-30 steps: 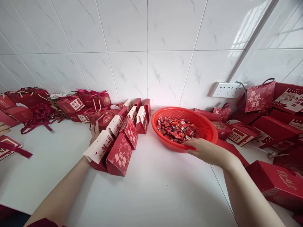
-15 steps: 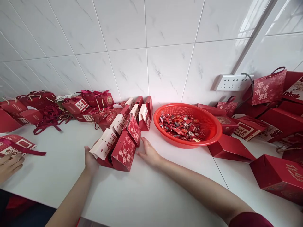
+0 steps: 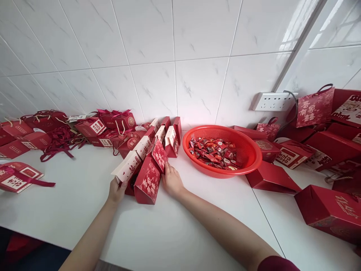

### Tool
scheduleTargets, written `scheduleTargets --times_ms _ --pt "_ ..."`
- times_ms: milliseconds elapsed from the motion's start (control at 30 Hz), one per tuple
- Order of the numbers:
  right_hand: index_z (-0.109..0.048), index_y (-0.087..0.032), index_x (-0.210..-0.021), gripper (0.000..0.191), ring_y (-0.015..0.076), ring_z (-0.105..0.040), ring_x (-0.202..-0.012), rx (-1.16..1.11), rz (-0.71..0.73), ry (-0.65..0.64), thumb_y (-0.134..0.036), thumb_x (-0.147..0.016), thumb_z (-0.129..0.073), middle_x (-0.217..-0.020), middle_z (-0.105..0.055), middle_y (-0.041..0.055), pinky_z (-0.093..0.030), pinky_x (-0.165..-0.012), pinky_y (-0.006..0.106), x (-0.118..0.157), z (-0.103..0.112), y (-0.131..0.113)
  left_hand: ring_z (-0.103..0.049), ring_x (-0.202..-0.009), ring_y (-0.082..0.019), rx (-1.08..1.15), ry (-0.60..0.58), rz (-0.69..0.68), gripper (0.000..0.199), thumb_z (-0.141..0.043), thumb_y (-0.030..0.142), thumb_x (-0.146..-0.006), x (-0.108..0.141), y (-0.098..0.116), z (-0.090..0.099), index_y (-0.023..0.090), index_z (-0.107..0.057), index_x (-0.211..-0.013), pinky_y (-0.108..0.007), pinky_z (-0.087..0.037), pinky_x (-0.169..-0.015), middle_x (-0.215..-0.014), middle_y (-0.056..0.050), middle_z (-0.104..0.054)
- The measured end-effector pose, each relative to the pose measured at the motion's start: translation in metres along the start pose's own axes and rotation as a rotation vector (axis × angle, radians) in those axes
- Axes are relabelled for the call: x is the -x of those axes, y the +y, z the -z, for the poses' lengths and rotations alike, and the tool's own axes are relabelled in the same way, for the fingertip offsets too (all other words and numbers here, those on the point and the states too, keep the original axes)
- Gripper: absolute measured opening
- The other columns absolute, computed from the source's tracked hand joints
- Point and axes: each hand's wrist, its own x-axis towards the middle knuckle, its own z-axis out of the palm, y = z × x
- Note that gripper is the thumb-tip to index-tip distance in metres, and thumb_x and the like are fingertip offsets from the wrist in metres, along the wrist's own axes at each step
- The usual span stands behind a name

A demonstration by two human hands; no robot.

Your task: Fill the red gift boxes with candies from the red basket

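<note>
Several red gift boxes with open flaps stand in rows, close together on the table. At the near left, my left hand (image 3: 117, 191) is closed on the edge of a gift box with a cream flap (image 3: 127, 165), thumb in front. Beside it stands a gift box with a red patterned flap (image 3: 147, 180), touched by neither hand as far as I can see. My right hand (image 3: 172, 180) lies along the right side of the patterned box behind it (image 3: 159, 155), fingers stretched out and touching it. The lower parts of the left-hand boxes are partly hidden.
A red plastic basket (image 3: 222, 174) holding wrapped sweets (image 3: 214, 152) stands right of the rows. More red boxes (image 3: 329, 210) crowd the right side. At left are a ribboned box (image 3: 21, 177), loose ribbons (image 3: 58, 141) and stacked boxes. A power strip (image 3: 275, 101) hangs on the tiled wall.
My left hand has moved right, pushing the near cream-flapped box toward its neighbour. My right hand has come against the boxes. Another person's hand at far left has gone from view.
</note>
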Motion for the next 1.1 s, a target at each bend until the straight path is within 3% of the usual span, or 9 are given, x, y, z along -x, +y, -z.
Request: scheduleTargets --times_ms 233,367,467,567,667,800,933,1000,1100 --pt "-0.043 -0.010 -0.140 0.050 0.0280 -0.050 -0.122 0.065 -0.073 0.108 -0.033 -0.095 -0.045 -0.136 -0.053 0.0174 -0.039 -0.104 0.042 -0.008 0.003 0.001 -0.066 -0.104 -0.034 -0.093 0.028 -0.087 0.075 -0.050 0.074 -0.079 0.000 0.018 0.000 0.009 -0.060 -0.116 -0.045 -0.054 -0.089 -0.109 -0.021 -0.068" --pt "-0.058 -0.013 -0.115 0.036 0.0270 -0.056 -0.109 0.117 -0.080 0.128 -0.042 -0.094 -0.052 -0.116 -0.062 0.0133 -0.044 -0.096 0.046 -0.012 0.007 0.000 -0.052 -0.123 -0.033 -0.133 0.238 -0.211 0.086 -0.038 0.080 -0.080 0.014 0.053 0.009 0.012 -0.047 -0.132 -0.048 -0.042 -0.105 -0.127 -0.021 -0.055" --pt "-0.061 -0.015 -0.110 0.029 0.0215 -0.060 -0.101 0.133 -0.019 0.088 -0.039 -0.095 -0.055 -0.110 -0.064 0.0075 -0.047 -0.092 0.044 -0.012 0.008 0.001 -0.050 -0.119 -0.033 -0.263 0.439 -0.332 0.072 -0.053 0.066 -0.080 0.041 0.082 0.007 0.013 -0.048 -0.129 -0.047 -0.047 -0.094 -0.126 -0.020 -0.051" --pt "-0.062 -0.015 -0.112 0.028 0.0204 -0.062 -0.100 0.137 0.022 0.058 -0.038 -0.095 -0.056 -0.111 -0.064 0.0071 -0.050 -0.091 0.043 -0.010 0.009 0.001 -0.058 -0.097 -0.028 -0.439 0.401 -0.443 0.045 -0.068 0.041 -0.076 0.070 0.105 0.000 0.016 -0.057 -0.112 -0.038 -0.050 -0.073 -0.105 -0.014 -0.061" --pt "-0.062 -0.015 -0.111 0.028 0.0202 -0.062 -0.099 0.129 0.031 0.052 -0.037 -0.096 -0.056 -0.110 -0.065 0.0071 -0.051 -0.090 0.043 -0.006 0.010 0.002 -0.059 -0.094 -0.027 -0.479 0.382 -0.480 0.035 -0.068 0.032 -0.077 0.077 0.116 0.001 0.016 -0.059 -0.107 -0.036 -0.050 -0.070 -0.098 -0.012 -0.063" --pt "-0.062 -0.015 -0.111 0.027 0.0189 -0.063 -0.095 0.088 0.036 0.059 -0.036 -0.097 -0.055 -0.106 -0.065 0.0063 -0.052 -0.087 0.042 -0.003 0.012 0.003 -0.057 -0.109 -0.028 -0.453 0.559 -0.158 0.045 -0.063 0.036 -0.084 0.030 0.116 0.023 0.013 -0.055 -0.122 -0.038 -0.052 -0.081 -0.122 -0.016 -0.057" --pt "-0.062 -0.015 -0.111 0.026 0.0181 -0.064 -0.092 0.036 0.041 0.063 -0.036 -0.097 -0.055 -0.105 -0.065 0.0061 -0.053 -0.084 0.040 0.000 0.015 0.005 -0.056 -0.118 -0.032 -0.479 0.519 0.095 0.093 -0.071 0.049 -0.078 -0.044 0.104 0.039 0.011 -0.027 -0.150 -0.045 -0.052 -0.092 -0.146 -0.024 -0.040" --pt "-0.062 -0.015 -0.111 0.026 0.0176 -0.064 -0.091 0.014 0.054 0.064 -0.036 -0.097 -0.055 -0.105 -0.065 0.0059 -0.053 -0.083 0.039 0.004 0.017 0.006 -0.060 -0.111 -0.033 -0.560 0.475 0.175 0.096 -0.074 0.047 -0.075 -0.072 0.097 0.042 0.016 -0.026 -0.153 -0.053 -0.048 -0.097 -0.143 -0.021 -0.046" --pt "-0.061 -0.014 -0.109 0.023 0.0161 -0.064 -0.086 -0.008 0.089 0.066 -0.033 -0.097 -0.055 -0.103 -0.066 0.0054 -0.054 -0.079 0.036 0.009 0.023 0.006 -0.063 -0.099 -0.034 -0.621 0.452 0.220 0.065 -0.067 0.036 -0.081 -0.096 0.091 0.047 0.013 -0.049 -0.139 -0.062 -0.045 -0.093 -0.107 -0.013 -0.068"
